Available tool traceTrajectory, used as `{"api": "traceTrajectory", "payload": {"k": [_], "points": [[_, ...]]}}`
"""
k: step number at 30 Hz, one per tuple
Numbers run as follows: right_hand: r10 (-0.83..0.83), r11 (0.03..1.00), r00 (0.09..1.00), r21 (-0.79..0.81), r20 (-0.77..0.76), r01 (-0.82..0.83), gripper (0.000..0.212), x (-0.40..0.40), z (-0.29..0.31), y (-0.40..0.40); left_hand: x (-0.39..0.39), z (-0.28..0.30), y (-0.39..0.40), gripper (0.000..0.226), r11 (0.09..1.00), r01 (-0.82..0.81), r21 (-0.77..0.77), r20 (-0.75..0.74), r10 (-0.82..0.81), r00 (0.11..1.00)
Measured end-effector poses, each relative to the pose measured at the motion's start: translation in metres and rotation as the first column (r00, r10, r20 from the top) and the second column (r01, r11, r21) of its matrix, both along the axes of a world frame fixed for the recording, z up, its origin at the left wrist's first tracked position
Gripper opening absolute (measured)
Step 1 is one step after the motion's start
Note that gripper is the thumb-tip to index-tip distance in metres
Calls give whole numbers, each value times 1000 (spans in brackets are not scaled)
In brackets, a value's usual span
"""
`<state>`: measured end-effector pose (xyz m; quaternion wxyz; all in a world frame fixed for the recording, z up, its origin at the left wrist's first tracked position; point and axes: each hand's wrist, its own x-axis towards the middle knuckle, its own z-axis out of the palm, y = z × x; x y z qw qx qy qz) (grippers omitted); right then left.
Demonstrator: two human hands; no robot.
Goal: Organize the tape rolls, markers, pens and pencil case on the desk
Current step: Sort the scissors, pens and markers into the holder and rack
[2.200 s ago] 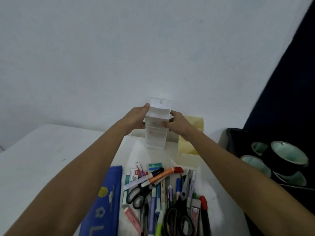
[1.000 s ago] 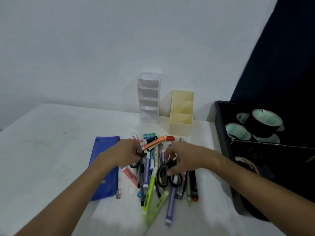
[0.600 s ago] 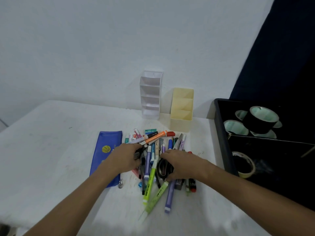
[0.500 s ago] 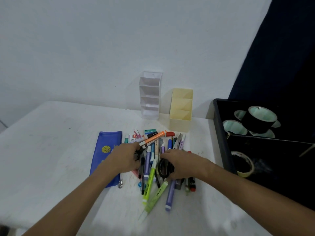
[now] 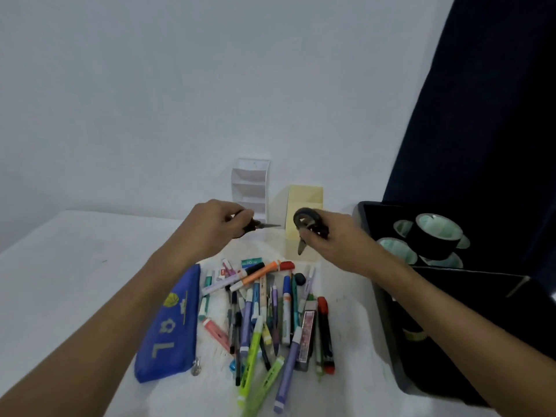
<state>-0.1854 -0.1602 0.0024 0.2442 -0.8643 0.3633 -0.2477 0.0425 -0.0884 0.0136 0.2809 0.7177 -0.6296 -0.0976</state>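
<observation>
While both hands [image 5: 270,230] each grip scissors above the pen pile [image 5: 264,308], nearly everything there awaits sorting.

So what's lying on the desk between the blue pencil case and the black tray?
In the head view, a jumbled pile of pens and markers lies between the pencil case and the tray.

You had the blue pencil case [image 5: 171,323] lying flat left of the jumbled pens and markers [image 5: 264,308]; black tape rolls [image 5: 433,236] sat stacked in the tray.
</observation>
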Motion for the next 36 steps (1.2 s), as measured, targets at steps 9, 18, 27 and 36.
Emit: {"api": "traceTrajectory", "payload": {"k": [9, 18, 27, 36], "points": [[-213, 975, 950, -15, 229, 222, 21, 1, 59, -68, -30, 53, -106, 42, 993, 17, -118, 383, 30, 923], [-299, 948, 925, -39, 236, 316, 22, 29, 33, -132, -36, 39, -201, 41, 999, 35, 12, 377, -37, 925], [-400, 914, 891, 171, 215, 368, 26, 48, -8, -164, -40, 7, -229, 34, 983, 3, 185, -72, 11, 997], [-473, 851, 858, 356, 200, 386, 43, 63, -19, -164, -59, 2, -230, 25, 950, -41, 311, -490, 197, 849]]}}
